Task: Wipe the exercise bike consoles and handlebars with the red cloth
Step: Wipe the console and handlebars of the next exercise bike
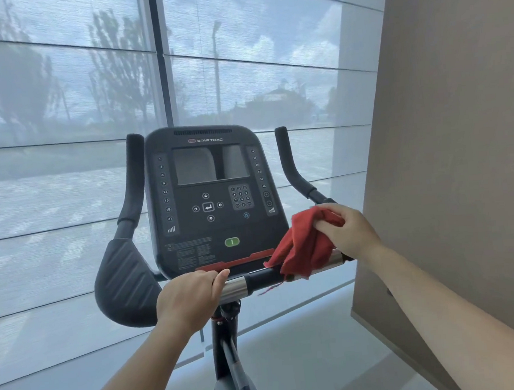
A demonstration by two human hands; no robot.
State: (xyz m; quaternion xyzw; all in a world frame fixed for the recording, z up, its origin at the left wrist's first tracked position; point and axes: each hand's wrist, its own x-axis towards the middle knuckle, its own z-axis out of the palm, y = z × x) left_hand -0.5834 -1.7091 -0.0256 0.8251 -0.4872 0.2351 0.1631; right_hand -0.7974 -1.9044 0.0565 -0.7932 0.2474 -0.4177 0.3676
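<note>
1 room: pale sheer blinds (58,102) cover a tall window behind the console (212,232). Trees and cloudy sky show dimly through the weave.
Wall: a flat beige wall (458,117) stands to the right of the console, matte and faintly grained.
Floor: a smooth light grey floor (308,360) lies below the console, around the black stem (227,345).
Console: a rounded black plastic slab marked STAR TRAC. It has a glossy grey screen (210,164), small round keys, a green oval button (231,242) and a red strip (233,263) along its lower edge.
Handlebar: a crossbar (256,279) runs just under the console, black in the middle with polished metal sleeves. 2 curved black padded horns rise, 1 on each side of the console. A ribbed black elbow pad (124,282) sits at the console's lower left.
Red cloth (306,246): crumpled and coarse-woven, with loose frayed threads. It drapes over the crossbar at the console's lower right corner.
Right hand (347,230): fingers clenched round the bunched top of the red cloth, right of the console.
Left hand (190,295): fingers curled over the crossbar just below the console's lower edge, gripping it.
</note>
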